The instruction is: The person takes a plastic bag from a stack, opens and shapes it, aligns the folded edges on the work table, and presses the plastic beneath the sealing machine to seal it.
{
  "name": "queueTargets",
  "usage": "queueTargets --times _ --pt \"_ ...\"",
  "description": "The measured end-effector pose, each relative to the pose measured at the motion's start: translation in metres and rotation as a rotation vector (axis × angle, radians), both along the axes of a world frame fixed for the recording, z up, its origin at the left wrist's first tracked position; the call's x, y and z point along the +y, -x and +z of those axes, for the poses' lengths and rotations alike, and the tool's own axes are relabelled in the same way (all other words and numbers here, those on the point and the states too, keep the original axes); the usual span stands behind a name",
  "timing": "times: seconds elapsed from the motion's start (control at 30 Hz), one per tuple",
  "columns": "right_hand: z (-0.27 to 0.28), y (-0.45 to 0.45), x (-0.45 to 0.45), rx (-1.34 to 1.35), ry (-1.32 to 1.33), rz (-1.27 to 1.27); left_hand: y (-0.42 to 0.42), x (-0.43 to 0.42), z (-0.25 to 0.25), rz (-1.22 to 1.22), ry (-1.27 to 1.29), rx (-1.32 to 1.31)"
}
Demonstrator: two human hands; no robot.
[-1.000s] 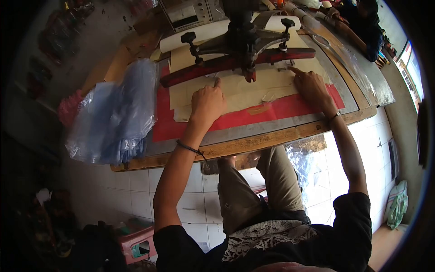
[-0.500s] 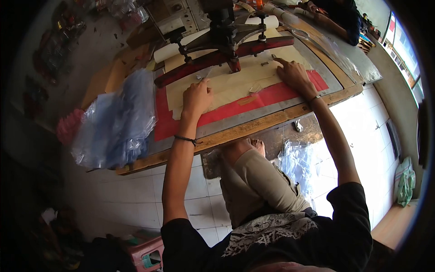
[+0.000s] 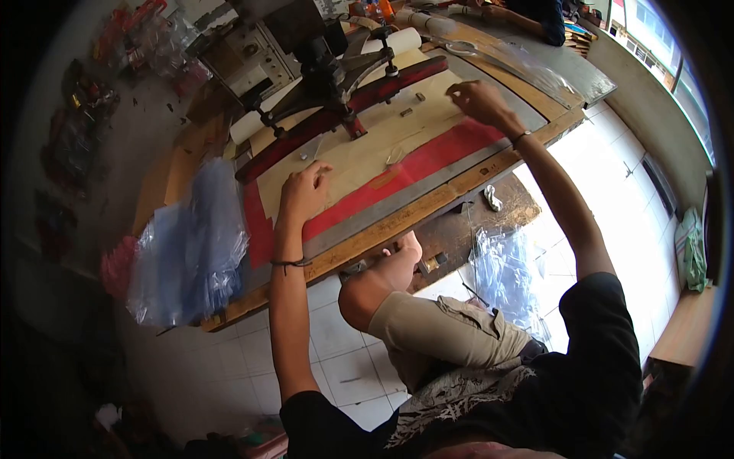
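My left hand hovers at the left part of a tan sheet, its fingers loosely bent and apart, with nothing visible in them. A small clear plastic piece lies just beyond its fingertips. My right hand is over the sheet's right end, fingers bent and slightly spread, seemingly holding nothing. Two small metal blocks sit on the sheet to its left. Beneath the sheet is a red mat. Across the far side runs the dark red bar of a press, carried by a black arm.
A stack of clear plastic sheets hangs over the table's left corner. Scissors lie at the far right near more plastic film. A control box stands behind the press. Another person's arm rests on the table behind.
My right hand has lifted from beside the metal blocks, and its stretched index finger has bent. My left hand's fingers have loosened off the sheet. The camera view has turned, and my leg has shifted.
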State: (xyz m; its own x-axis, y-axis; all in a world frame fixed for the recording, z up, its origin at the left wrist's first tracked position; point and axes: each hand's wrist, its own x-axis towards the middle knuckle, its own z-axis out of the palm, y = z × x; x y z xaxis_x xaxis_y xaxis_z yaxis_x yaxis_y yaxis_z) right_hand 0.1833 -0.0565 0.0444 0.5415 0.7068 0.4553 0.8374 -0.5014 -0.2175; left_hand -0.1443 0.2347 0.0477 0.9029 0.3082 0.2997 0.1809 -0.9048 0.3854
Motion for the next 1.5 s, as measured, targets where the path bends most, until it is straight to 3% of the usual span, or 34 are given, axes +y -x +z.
queueTargets --times 0.03,0.07,0.1,0.13,0.17,0.23,0.37,0.43,0.6,0.7,0.73,0.77,0.8,0.87,0.97,1.07,1.1,1.17,1.23,1.27,1.3,1.37,1.43,1.5 --pt "0.006 -0.021 -0.017 0.048 -0.051 -0.099 0.000 0.001 0.000 0.000 0.000 0.018" --pt "-0.010 -0.079 -0.041 -0.105 -0.105 -0.065 -0.001 0.001 0.001 0.003 0.004 0.035" --pt "-0.006 -0.098 -0.064 -0.052 -0.143 -0.243 -0.004 0.002 0.003 0.010 0.009 0.047" --pt "-0.022 -0.152 -0.093 -0.229 -0.190 -0.280 -0.005 0.002 0.004 0.010 0.027 0.051" --pt "-0.034 -0.189 -0.126 -0.381 -0.113 -0.358 -0.006 0.002 0.005 0.017 0.045 0.053" --pt "-0.031 -0.196 -0.166 -0.220 0.135 -0.685 -0.005 0.005 0.001 0.005 0.062 0.005" --pt "-0.028 -0.239 -0.197 -0.036 0.141 -0.692 -0.004 0.010 -0.006 0.005 0.044 -0.083" --pt "-0.048 -0.282 -0.205 -0.264 0.015 -0.575 -0.004 0.006 -0.002 0.037 0.048 -0.045" --pt "-0.037 -0.323 -0.214 -0.130 0.221 -0.439 -0.002 0.004 0.000 0.071 0.079 -0.031" --pt "-0.039 -0.351 -0.211 -0.188 0.267 -0.465 -0.003 0.005 0.001 0.086 0.072 -0.007" --pt "-0.038 -0.352 -0.212 -0.293 0.156 -0.364 -0.003 0.004 0.001 0.078 0.064 -0.022" --pt "-0.035 -0.358 -0.208 -0.263 0.065 -0.475 -0.003 0.002 0.000 0.069 0.054 -0.034" --pt "-0.017 -0.327 -0.194 -0.323 -0.104 -0.440 -0.002 0.000 0.001 0.058 0.044 -0.045" --pt "0.033 -0.248 -0.155 -0.320 -0.096 -0.621 0.001 -0.003 0.000 0.004 0.000 -0.099" --pt "0.073 -0.216 -0.134 -0.344 -0.226 -0.528 -0.001 -0.017 0.011 -0.128 -0.170 -0.308" --pt "0.132 -0.133 -0.115 -0.669 -0.318 -0.351 -0.005 -0.055 0.042 -0.217 -0.300 -0.536" --pt "0.144 -0.080 -0.091 -0.529 -0.529 -0.255 -0.009 -0.067 0.054 -0.231 -0.315 -0.608" --pt "0.150 -0.033 -0.063 -0.538 -0.553 0.059 -0.020 -0.072 0.074 -0.314 -0.579 -0.803" --pt "0.143 0.031 -0.016 -0.348 -0.554 0.357 -0.043 -0.071 0.097 -0.401 -0.581 -0.921" --pt "0.145 0.053 0.008 -0.504 -0.346 0.610 -0.054 -0.070 0.109 -0.441 -0.578 -0.953" --pt "0.129 0.057 0.036 -0.416 -0.327 0.868 -0.059 -0.074 0.117 -0.466 -0.551 -0.897" --pt "0.096 0.077 0.070 -0.424 -0.270 1.016 -0.056 -0.086 0.101 -0.462 -0.423 -0.553" --pt "0.059 0.080 0.087 -0.290 -0.256 1.061 -0.051 -0.097 0.078 -0.345 -0.285 -0.217" --pt "0.033 0.073 0.087 -0.171 -0.136 1.061 -0.055 -0.088 0.051 -0.294 -0.319 -0.094"
